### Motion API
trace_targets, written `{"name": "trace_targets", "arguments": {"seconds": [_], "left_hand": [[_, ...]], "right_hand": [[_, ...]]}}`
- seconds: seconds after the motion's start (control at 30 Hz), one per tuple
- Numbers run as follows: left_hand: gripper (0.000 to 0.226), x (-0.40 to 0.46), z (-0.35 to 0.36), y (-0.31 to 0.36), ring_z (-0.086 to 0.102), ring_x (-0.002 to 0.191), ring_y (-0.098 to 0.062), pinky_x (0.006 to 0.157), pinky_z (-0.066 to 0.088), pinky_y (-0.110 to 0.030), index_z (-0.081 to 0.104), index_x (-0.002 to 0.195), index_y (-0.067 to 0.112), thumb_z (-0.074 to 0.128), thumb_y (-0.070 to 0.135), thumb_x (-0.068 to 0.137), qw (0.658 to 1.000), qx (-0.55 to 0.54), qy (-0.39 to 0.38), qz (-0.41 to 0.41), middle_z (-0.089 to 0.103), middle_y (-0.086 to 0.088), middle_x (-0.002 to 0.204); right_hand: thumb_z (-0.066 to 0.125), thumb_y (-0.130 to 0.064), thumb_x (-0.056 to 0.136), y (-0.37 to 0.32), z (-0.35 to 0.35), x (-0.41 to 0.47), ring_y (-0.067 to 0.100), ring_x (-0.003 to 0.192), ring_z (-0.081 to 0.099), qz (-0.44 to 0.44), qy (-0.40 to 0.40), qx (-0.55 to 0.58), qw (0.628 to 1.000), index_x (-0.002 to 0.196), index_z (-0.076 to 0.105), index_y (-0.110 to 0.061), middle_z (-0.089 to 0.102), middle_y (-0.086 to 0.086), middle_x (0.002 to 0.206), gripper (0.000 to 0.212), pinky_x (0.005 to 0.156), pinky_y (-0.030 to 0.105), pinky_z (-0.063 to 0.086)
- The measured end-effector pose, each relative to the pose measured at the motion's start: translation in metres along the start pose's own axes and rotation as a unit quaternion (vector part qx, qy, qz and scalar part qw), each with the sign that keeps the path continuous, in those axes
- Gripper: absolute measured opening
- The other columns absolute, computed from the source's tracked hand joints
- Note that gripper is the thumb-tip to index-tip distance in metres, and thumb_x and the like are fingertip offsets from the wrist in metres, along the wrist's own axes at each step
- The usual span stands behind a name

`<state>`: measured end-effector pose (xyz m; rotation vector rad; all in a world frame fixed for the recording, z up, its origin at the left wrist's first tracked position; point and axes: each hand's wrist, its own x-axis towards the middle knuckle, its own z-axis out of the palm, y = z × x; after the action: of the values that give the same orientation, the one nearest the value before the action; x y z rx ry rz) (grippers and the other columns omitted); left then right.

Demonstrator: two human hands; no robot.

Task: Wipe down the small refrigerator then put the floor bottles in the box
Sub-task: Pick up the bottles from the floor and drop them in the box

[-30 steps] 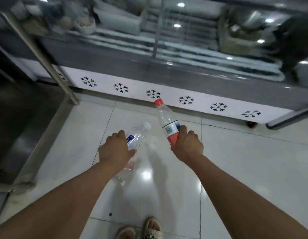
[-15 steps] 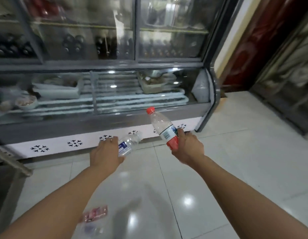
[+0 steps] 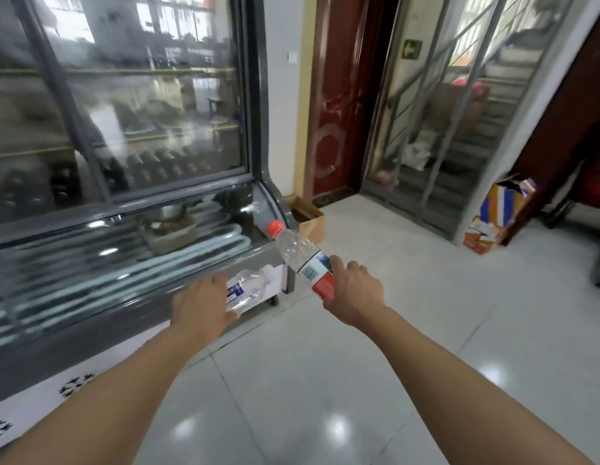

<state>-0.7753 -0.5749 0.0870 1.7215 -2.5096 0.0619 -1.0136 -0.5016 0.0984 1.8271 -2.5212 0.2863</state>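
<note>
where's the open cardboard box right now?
Head view, centre, slightly right: the open cardboard box sits on the floor at the display fridge's right end, before the red door, just beyond the red-capped bottle held in the right hand.

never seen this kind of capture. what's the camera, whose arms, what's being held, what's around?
There is no robot here. The camera sits on a person's head and looks forward and down, so the two bare arms are the wearer's own. The left hand grips a clear plastic bottle with a blue label. The right hand grips a clear plastic bottle with a red cap and red-and-white label, its cap pointing up and to the left. To the left stands a grey glass-fronted display refrigerator. Past its end, an open brown cardboard box sits on the glossy white tiled floor. A colourful carton leans by the metal gate on the right.
</note>
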Motion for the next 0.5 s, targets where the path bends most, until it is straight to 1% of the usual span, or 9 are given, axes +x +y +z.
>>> {"name": "trace_targets", "arguments": {"seconds": [0.07,0.17,0.27,0.4,0.5], "left_hand": [[0.053,0.023,0.004,0.049,0.053,0.108,-0.019,0.074,0.040,-0.032,0.044,0.122,0.023,0.061,0.050,0.080,1.000,0.010,-0.002,0.011,0.055,0.001,0.117],[0.050,0.055,0.006,0.119,0.053,0.108,-0.018,0.073,0.037,-0.031,0.044,0.122,0.024,0.059,0.047,0.080,0.999,0.013,-0.001,0.041,0.056,0.002,0.117],[0.050,0.086,0.006,0.180,0.054,0.106,-0.018,0.076,0.041,-0.032,0.044,0.122,0.026,0.061,0.045,0.079,0.998,0.003,0.008,0.064,0.057,0.003,0.117],[0.055,0.136,0.008,0.240,0.054,0.108,-0.019,0.080,0.043,-0.033,0.041,0.124,0.025,0.063,0.047,0.078,0.995,0.009,0.013,0.095,0.056,0.002,0.119],[0.057,0.179,0.015,0.273,0.054,0.107,-0.018,0.074,0.040,-0.031,0.040,0.124,0.025,0.063,0.049,0.078,0.994,0.020,0.016,0.110,0.057,0.002,0.119]], "right_hand": [[0.062,-0.037,0.079,0.047,-0.006,0.016,0.028,0.105,0.050,0.015,-0.001,0.003,1.000,0.134,0.030,-0.024,0.051,0.009,0.113,0.065,0.070,0.034,0.038],[0.063,-0.037,0.079,0.115,-0.018,0.040,0.027,0.105,0.050,0.030,-0.009,-0.004,1.000,0.135,0.029,-0.025,0.051,0.008,0.113,0.066,0.070,0.034,0.038],[0.064,-0.037,0.078,0.175,-0.031,0.064,0.027,0.105,0.051,0.044,-0.012,-0.010,0.999,0.135,0.028,-0.025,0.051,0.008,0.113,0.068,0.070,0.033,0.038],[0.064,-0.036,0.079,0.240,-0.041,0.100,0.026,0.104,0.050,0.065,-0.008,-0.014,0.998,0.136,0.027,-0.025,0.051,0.008,0.114,0.069,0.070,0.033,0.039],[0.063,-0.036,0.079,0.279,-0.040,0.134,0.027,0.105,0.050,0.076,-0.012,-0.022,0.997,0.135,0.028,-0.024,0.051,0.008,0.114,0.067,0.069,0.032,0.039]]}}
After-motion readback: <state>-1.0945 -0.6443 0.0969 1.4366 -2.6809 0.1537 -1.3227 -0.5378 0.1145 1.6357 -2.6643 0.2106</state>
